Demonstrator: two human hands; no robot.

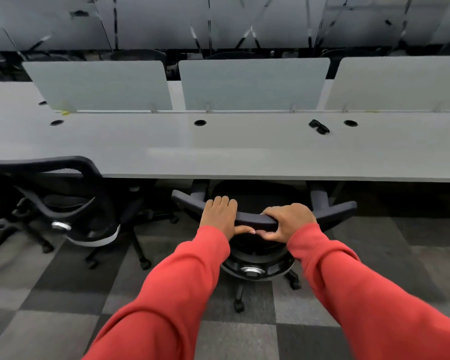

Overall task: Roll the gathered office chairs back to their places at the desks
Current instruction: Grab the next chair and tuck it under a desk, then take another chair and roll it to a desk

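Observation:
A black office chair (333,209) stands in front of me with its seat tucked under the long grey desk (218,152). My left hand (220,216) grips the top edge of its backrest, fingers over the top and thumb underneath. My right hand (287,222) grips the same edge just to the right, and the two thumbs nearly touch. Its wheeled base shows below my arms on the carpet. A second black mesh chair (70,198) stands at the desk to the left, turned slightly.
Frosted divider panels (252,84) stand along the back of the desk. A pair of dark glasses (319,126) lies on the desktop at the right, near round cable holes. The floor is grey checkered carpet (62,307). More chairs show behind the dividers.

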